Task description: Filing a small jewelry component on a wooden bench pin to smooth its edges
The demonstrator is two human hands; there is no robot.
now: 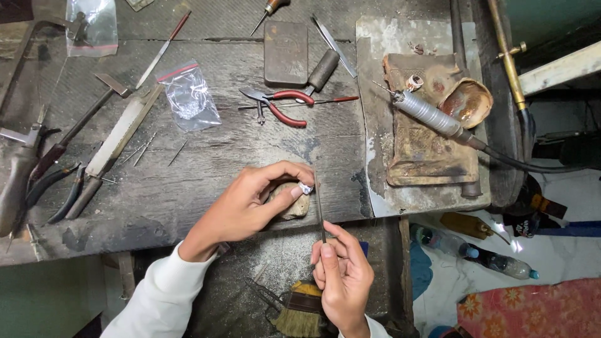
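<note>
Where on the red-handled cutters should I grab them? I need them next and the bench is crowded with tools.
Take the red-handled cutters by the two curved red handles, which splay toward the right and the bench's front edge. Coming from the front-right seems best: the metal jaws point left, a thin red-tipped rod lies across them, and a dark flat block sits just behind. The handles look free to pinch together.

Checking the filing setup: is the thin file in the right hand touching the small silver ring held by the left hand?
Touching, as far as the head view shows: the thin file in the right hand runs up against the silver ring pinched by the left hand, no gap visible.
</note>
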